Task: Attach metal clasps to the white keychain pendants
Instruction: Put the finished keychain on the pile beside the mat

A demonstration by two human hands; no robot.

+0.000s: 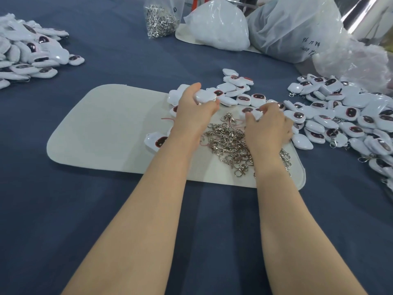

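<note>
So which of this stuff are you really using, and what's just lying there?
Using: left hand, right hand, white pendants, loose clasps, mat.
Lying about: big plastic bags, bagged clasps, far-left pile.

An assembly workshop: heaped white pendants (348,116), loose metal clasps (228,141), stock in plastic bags (297,28) on blue cloth (127,52).

A single wide-angle camera, worn on the person's head, looks forward and steeply down along both bare forearms, which enter from the bottom edge and run up to the left hand (194,109) and right hand (269,124) near mid-frame. The view sits close above the dark blue cloth-covered table (119,50), whose far side curves with lens distortion beyond the hands. No second view shares the scene.
</note>
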